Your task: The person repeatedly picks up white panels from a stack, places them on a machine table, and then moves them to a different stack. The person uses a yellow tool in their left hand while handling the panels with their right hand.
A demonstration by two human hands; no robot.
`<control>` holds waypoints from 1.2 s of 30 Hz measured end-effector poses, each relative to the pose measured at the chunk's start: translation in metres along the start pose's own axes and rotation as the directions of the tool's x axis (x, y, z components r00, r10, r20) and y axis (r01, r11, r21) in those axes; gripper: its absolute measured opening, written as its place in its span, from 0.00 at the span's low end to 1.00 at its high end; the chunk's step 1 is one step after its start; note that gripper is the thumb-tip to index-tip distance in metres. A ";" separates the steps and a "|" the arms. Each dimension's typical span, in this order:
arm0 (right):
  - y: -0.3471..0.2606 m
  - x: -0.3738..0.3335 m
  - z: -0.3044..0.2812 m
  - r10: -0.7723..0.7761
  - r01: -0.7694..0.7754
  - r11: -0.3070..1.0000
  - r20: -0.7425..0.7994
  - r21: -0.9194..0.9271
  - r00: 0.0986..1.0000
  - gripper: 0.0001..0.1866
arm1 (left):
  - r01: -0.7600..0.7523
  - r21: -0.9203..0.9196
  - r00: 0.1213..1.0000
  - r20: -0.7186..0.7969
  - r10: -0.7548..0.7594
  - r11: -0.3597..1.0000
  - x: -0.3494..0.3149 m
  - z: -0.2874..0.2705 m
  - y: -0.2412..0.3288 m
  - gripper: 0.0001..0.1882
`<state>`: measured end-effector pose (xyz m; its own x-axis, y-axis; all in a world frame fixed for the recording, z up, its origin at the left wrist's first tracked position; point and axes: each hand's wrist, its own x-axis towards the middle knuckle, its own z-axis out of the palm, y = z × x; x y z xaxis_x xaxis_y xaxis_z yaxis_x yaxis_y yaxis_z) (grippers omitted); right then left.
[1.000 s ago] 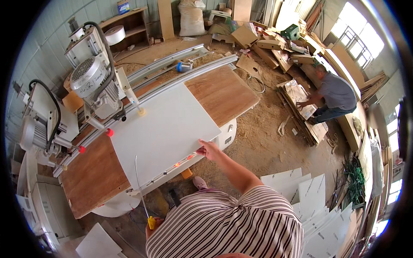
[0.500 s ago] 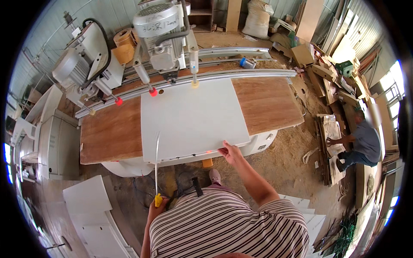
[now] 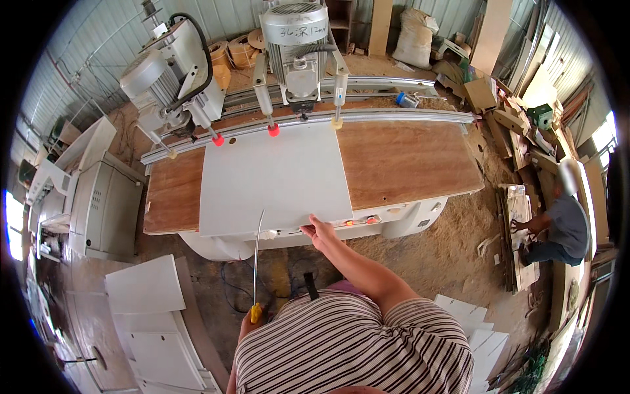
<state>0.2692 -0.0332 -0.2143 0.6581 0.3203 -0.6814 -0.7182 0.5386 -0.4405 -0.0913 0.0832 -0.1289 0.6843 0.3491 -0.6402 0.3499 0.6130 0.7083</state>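
A white rectangular panel [image 3: 275, 180] with one small dark hole near its far left corner lies on the brown wooden top of a drilling machine. My right hand [image 3: 320, 232] grips the panel's near edge, thumb on top and fingers underneath. Low in front of my body, my left hand [image 3: 248, 324] is closed round the yellow handle of an air blow gun [image 3: 256, 311]. Its long thin metal tube points up and away, the bent tip overlapping the panel's near edge in view. Whether the tip touches the panel, I cannot tell.
Two drill motors [image 3: 295, 52] with red-tipped and pale-tipped clamp rods stand over the far edge. A metal rail [image 3: 394, 117] runs behind the panel. White panels [image 3: 146, 285] are stacked at lower left. A co-worker [image 3: 564, 226] bends over boards at right; scrap wood lies behind.
The panel has slid left across the wooden top with my right hand on its edge, baring more wood at right and coloured buttons below. My view has shifted; the left hand still holds the blow gun.
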 end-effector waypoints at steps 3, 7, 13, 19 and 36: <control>0.009 0.003 0.008 -0.029 0.029 0.999 -0.017 -0.019 0.999 0.11 | 0.097 -0.148 0.995 -0.009 -0.099 0.984 0.000 -0.018 -0.003 0.12; 0.007 0.004 0.011 -0.047 0.045 0.998 -0.041 -0.053 0.998 0.12 | -0.039 0.184 0.999 0.010 0.038 0.982 -0.027 0.015 0.044 0.09; 0.006 0.000 0.015 -0.005 0.003 0.999 -0.042 -0.042 0.999 0.12 | -0.167 0.681 0.975 0.006 0.222 0.713 -0.010 -0.014 0.042 0.06; 0.005 0.004 0.012 0.015 -0.024 0.991 -0.068 -0.129 0.998 0.15 | -0.039 0.736 0.966 -0.145 0.214 0.676 -0.003 -0.016 0.042 0.09; -0.015 -0.012 -0.011 0.170 -0.140 0.914 0.047 -0.382 0.984 0.20 | -0.048 0.722 0.947 -0.187 0.262 0.691 -0.009 0.019 0.038 0.10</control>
<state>0.2698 -0.0537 -0.2065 0.5360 0.4440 -0.7180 -0.8345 0.1500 -0.5302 -0.0718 0.0901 -0.0903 0.6198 0.6239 -0.4761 0.6701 -0.1050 0.7348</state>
